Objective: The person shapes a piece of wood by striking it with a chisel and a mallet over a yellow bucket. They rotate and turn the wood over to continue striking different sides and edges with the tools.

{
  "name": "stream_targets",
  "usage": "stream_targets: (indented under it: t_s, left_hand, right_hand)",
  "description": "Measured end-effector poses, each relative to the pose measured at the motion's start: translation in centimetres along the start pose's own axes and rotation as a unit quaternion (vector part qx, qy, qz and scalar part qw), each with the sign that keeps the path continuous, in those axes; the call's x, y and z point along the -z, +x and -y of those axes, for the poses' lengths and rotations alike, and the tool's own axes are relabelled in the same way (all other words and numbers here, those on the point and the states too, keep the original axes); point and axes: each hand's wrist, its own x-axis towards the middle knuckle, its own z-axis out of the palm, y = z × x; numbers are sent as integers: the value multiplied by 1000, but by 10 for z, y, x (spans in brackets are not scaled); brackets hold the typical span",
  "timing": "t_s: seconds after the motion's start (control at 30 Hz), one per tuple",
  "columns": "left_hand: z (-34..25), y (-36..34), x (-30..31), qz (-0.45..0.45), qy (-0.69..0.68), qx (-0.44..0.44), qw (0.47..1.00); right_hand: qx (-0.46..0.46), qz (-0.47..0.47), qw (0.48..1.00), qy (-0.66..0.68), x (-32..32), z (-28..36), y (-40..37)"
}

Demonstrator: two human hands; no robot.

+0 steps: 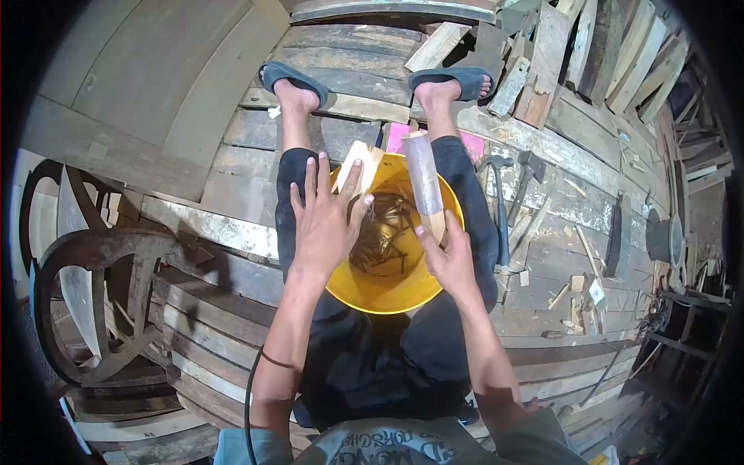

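Observation:
A yellow bucket [372, 298] stands between my knees, with thin brown pieces [384, 232] lying inside; I cannot make out exactly what they are. My left hand [325, 221] is over its left rim, fingers stretched and spread. Those fingers touch a pale wooden block [368, 159] at the rim; whether the rim supports the block is hidden. In my right hand [451, 260] is a round wooden club [421, 170], grey along its thick part and paler at the gripped end. It slants up across the bucket's right side, its thick end pointing away from me.
A claw hammer [501, 213] and a second hammer-like tool [528, 170] lie right of my leg on the plank floor. Wooden boards [546, 62] lean at the upper right. A curved wooden chair frame [101, 248] stands left, below a large panel [139, 101]. Wood scraps [577, 302] litter the right.

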Motion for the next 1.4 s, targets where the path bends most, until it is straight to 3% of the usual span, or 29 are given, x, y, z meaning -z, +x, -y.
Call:
stream_targets:
  t_s: [0.1, 0.13, 0.27, 0.53, 0.63, 0.67, 0.8, 0.83, 0.9, 0.93, 1.0, 1.03, 1.13, 1.23, 1.3, 1.33, 1.37, 1.4]
  left_hand:
    - [-3, 0, 3, -4, -3, 0, 1000]
    - [-4, -2, 6, 2, 1, 2, 1000]
    - [-5, -12, 16, 21, 4, 12, 1000]
    - [13, -54, 23, 17, -33, 25, 999]
    - [21, -75, 27, 14, -56, 38, 998]
    - [24, -81, 30, 13, -68, 42, 997]
    - [36, -103, 28, -6, -147, 63, 987]
    - [39, -108, 26, -16, -169, 69, 983]
    - [48, -120, 10, -29, -253, 109, 961]
    - [49, -124, 4, -42, -310, 136, 940]
    - [52, -131, -7, -36, -397, 181, 899]
    - [51, -133, -10, -34, -412, 181, 892]
    - [45, -134, -24, -18, -435, 175, 883]
    - [44, -136, -46, -92, -447, 117, 882]
    - [44, -132, -56, -128, -485, 99, 859]
    - [44, -130, -60, -145, -504, 89, 847]
    - [44, -128, -60, -152, -505, 91, 845]
    - [44, -125, -57, -157, -508, 91, 842]
  right_hand:
    - [-79, 55, 995, 27, 8, 11, 0]
    - [-47, 52, 994, 85, 5, 8, 1]
    - [-123, 144, 972, 137, 17, 22, 4]
    - [-95, 184, 974, 93, 17, 17, 5]
    - [-163, 194, 967, -8, 13, 33, 0]
    - [-80, 176, 981, 23, 3, 17, -2]
    - [15, 148, 979, -138, -26, 40, -23]
    - [-40, 176, 972, -150, -34, 52, -30]
    - [-14, 178, 961, -213, -51, 65, -43]
    - [-44, 208, 953, -217, -57, 75, -47]
    - [9, 199, 941, -272, -70, 67, -55]
    - [38, 182, 933, -308, -73, 62, -61]
    - [11, 210, 920, -332, -72, 68, -87]
    - [-47, 239, 869, -430, -69, 77, -95]
    - [27, 209, 875, -435, -69, 70, -81]
    - [6, 220, 857, -466, -70, 69, -65]
    - [207, 260, 749, -573, -64, 66, -45]
    - [114, 208, 833, -501, -77, 73, -21]
